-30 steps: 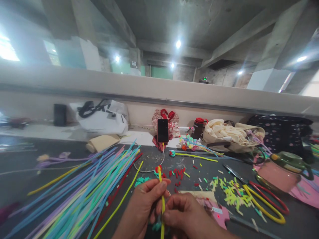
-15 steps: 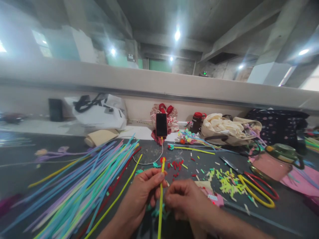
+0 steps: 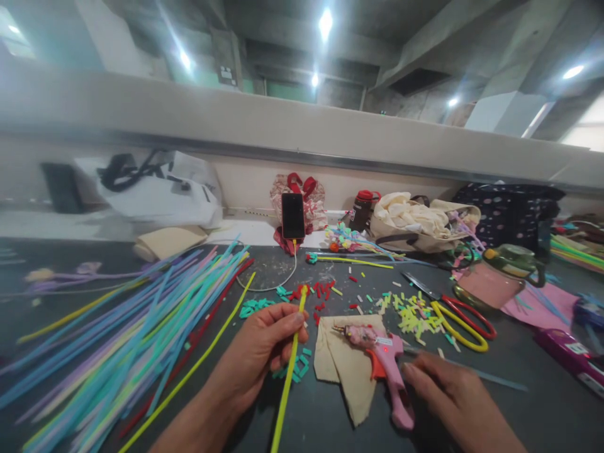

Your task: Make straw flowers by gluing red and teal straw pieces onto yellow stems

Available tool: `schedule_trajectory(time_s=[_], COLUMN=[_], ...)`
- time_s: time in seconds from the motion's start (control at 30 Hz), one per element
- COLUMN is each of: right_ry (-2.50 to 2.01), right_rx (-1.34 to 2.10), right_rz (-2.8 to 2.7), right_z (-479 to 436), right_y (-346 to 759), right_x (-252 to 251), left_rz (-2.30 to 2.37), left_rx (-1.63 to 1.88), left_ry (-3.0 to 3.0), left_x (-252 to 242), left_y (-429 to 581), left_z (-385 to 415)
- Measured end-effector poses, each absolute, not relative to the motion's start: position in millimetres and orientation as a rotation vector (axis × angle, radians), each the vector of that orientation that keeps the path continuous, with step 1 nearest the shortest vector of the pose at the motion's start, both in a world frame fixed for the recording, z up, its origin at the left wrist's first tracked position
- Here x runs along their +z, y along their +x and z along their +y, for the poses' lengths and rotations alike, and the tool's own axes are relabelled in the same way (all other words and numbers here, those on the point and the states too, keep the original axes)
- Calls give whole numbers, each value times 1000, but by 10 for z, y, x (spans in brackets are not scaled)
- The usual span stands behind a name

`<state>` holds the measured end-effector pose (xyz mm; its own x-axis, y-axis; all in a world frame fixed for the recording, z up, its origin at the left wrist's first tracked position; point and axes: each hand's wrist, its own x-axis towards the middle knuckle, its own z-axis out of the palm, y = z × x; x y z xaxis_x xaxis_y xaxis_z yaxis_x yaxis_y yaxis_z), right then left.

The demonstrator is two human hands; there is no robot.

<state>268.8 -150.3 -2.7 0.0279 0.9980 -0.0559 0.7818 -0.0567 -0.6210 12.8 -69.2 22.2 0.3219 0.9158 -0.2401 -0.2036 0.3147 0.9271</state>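
My left hand [image 3: 264,349] pinches a long yellow-green stick [image 3: 289,371] with a red bit at its top end, held upright and slightly tilted over the dark table. My right hand [image 3: 448,393] lies low at the right, its fingers apart and resting beside the handle of a pink glue gun [image 3: 384,365]. The glue gun lies on a beige cloth [image 3: 342,368] with its nozzle pointing left. Small teal pieces [image 3: 295,371] are scattered under the stick.
A fan of long coloured sticks [image 3: 127,352] covers the table's left. Red-and-yellow scissors [image 3: 453,314] and cut yellow-green bits [image 3: 415,314] lie right of centre. A phone [image 3: 293,215], bags, a bottle [image 3: 361,211] and a pink jar [image 3: 493,283] line the back.
My right hand let go of the stick and moved right and down to the glue gun. The camera tilted down, bringing the cloth and glue gun into full view.
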Motion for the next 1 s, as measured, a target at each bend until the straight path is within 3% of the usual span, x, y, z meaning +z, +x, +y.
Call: schedule_trajectory(time_s=[0.2, 0.43, 0.73, 1.0], right_ry=[-2312, -2349, -2070, -1394], right_rx=[407, 148, 446, 916], right_rz=[-1817, -1872, -1469, -725], right_z=[-1499, -1481, -1468, -1333], right_y=[2558, 2409, 2644, 2582], right_x=[-162, -124, -24, 123], left_rz=[995, 1021, 990, 1038], left_rx=[664, 498, 523, 888], left_ry=[1325, 2015, 2130, 1362], left_x=[114, -4, -22, 61], left_y=[345, 524, 517, 408], left_z=[-834, -963, -966, -838])
